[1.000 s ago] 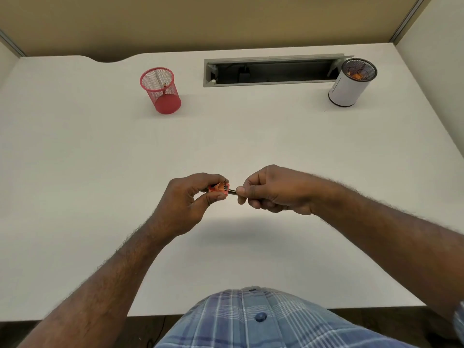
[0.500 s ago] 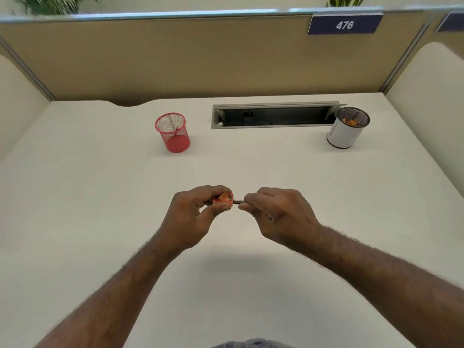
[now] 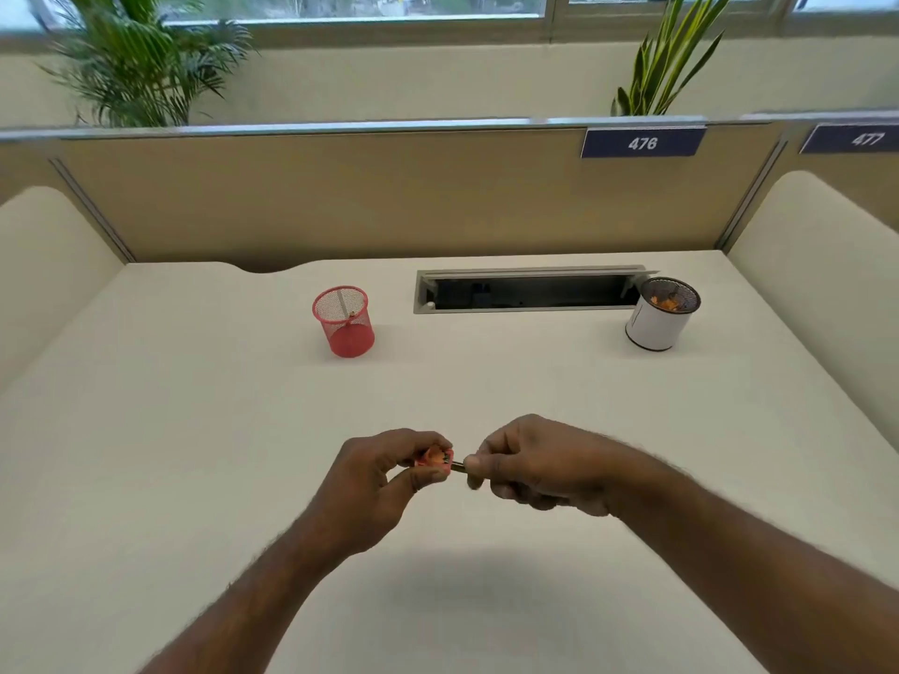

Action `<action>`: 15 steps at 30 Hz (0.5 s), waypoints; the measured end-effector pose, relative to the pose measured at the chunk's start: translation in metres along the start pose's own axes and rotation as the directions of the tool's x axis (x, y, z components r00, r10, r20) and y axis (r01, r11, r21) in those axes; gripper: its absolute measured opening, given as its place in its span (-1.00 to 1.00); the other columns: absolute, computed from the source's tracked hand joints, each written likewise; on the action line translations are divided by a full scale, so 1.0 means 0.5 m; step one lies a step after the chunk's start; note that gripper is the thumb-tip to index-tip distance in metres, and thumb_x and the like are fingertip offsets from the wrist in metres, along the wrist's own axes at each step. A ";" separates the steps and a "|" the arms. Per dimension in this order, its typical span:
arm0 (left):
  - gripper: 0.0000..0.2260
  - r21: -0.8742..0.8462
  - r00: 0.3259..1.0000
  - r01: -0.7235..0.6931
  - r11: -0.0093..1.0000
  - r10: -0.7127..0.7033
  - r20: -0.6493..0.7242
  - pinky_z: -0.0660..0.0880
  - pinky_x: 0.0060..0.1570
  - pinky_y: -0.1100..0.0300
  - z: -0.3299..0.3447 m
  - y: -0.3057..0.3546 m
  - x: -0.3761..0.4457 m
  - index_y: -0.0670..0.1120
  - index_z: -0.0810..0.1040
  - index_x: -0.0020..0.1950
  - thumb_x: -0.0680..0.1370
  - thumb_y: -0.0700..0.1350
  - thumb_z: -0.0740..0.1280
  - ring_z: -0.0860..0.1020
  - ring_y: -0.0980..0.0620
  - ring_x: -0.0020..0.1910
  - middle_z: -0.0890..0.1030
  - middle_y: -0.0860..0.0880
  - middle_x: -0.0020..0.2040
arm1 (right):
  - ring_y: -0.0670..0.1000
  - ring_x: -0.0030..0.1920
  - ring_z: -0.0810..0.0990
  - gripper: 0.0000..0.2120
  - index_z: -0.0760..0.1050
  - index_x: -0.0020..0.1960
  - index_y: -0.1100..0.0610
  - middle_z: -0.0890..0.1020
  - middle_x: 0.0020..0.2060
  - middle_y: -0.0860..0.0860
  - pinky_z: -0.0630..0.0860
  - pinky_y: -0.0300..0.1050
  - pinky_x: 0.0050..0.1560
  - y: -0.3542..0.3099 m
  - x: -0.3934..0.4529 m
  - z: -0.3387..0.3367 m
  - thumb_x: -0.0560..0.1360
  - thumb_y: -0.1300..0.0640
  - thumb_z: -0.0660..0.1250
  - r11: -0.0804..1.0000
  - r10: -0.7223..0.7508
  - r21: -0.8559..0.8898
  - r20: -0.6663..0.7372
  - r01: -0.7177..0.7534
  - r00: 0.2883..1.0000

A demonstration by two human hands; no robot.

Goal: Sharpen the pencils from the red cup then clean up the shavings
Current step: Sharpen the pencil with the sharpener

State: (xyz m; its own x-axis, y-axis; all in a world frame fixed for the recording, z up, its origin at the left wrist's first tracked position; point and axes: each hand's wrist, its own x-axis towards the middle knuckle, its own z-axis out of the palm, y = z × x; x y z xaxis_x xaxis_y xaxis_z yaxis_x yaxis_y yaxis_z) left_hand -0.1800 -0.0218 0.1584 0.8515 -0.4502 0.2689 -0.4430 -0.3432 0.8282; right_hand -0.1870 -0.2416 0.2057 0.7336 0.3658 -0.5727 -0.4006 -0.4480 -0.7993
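My left hand pinches a small orange sharpener above the middle of the white desk. My right hand grips a dark pencil whose tip is pushed into the sharpener; most of the pencil is hidden in my fist. The red mesh cup stands at the back, left of centre, with one pencil visible inside it.
A white cup with a mesh rim holding orange shavings stands at the back right. An open cable slot lies in the desk between the two cups. Beige partition walls surround the desk.
The camera has tilted upward, bringing the partition, plants and window into view. Both hands stay together on the sharpener and pencil; the right hand has turned at the wrist.
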 end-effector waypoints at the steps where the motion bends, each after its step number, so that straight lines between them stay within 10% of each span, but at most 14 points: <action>1: -0.87 0.005 1.000 -0.001 1.000 0.001 -0.007 0.52 -0.08 0.31 -0.003 0.000 0.000 0.03 0.64 0.01 0.48 -0.13 0.41 0.63 0.05 -0.13 0.67 0.11 -0.14 | -0.10 -0.49 0.32 -0.77 0.57 -0.13 0.14 0.50 -0.45 -0.05 0.23 -0.24 -0.44 -0.002 -0.001 0.005 0.51 -0.04 0.40 0.997 -0.057 -0.061 -0.065 0.053 0.996; 4: -0.85 0.014 0.999 0.001 1.000 0.000 -0.045 0.52 -0.08 0.32 -0.006 0.000 -0.001 0.07 0.63 0.01 0.48 -0.14 0.42 0.63 0.06 -0.13 0.67 0.13 -0.13 | -0.14 -0.46 0.41 -0.79 0.53 -0.18 0.08 0.54 -0.44 -0.12 0.38 -0.21 -0.41 0.012 0.006 0.020 0.47 -0.04 0.43 0.887 -0.359 -0.394 -0.259 0.241 0.897; 9: -0.84 -0.028 0.993 0.046 0.999 -0.048 -0.110 0.55 -0.06 0.27 -0.005 0.008 0.003 0.10 0.62 0.02 0.46 -0.11 0.41 0.64 0.05 -0.11 0.68 0.13 -0.11 | 0.01 -0.46 0.38 -0.75 0.51 -0.20 0.09 0.45 -0.43 -0.06 0.20 -0.17 -0.56 0.058 0.022 0.037 0.58 -0.03 0.26 0.189 -0.892 -0.971 -0.108 0.145 0.439; 15: -0.85 -0.001 0.993 0.027 1.000 -0.027 -0.114 0.51 -0.07 0.38 -0.003 0.011 0.004 0.08 0.64 0.00 0.46 -0.11 0.40 0.63 0.11 -0.10 0.68 0.17 -0.08 | 0.02 -0.48 0.34 -0.77 0.55 -0.18 0.12 0.41 -0.45 -0.05 0.19 -0.20 -0.59 0.076 0.037 0.043 0.58 0.01 0.28 0.179 -0.943 -0.971 -0.123 0.161 0.309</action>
State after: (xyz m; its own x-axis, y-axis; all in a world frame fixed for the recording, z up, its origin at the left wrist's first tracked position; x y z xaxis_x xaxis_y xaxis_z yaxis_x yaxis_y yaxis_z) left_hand -0.1801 -0.0232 0.1643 0.8895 -0.3439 0.3008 -0.4196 -0.3548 0.8355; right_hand -0.2003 -0.2341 0.1607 0.6718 0.4354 0.5992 0.5794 -0.8129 -0.0588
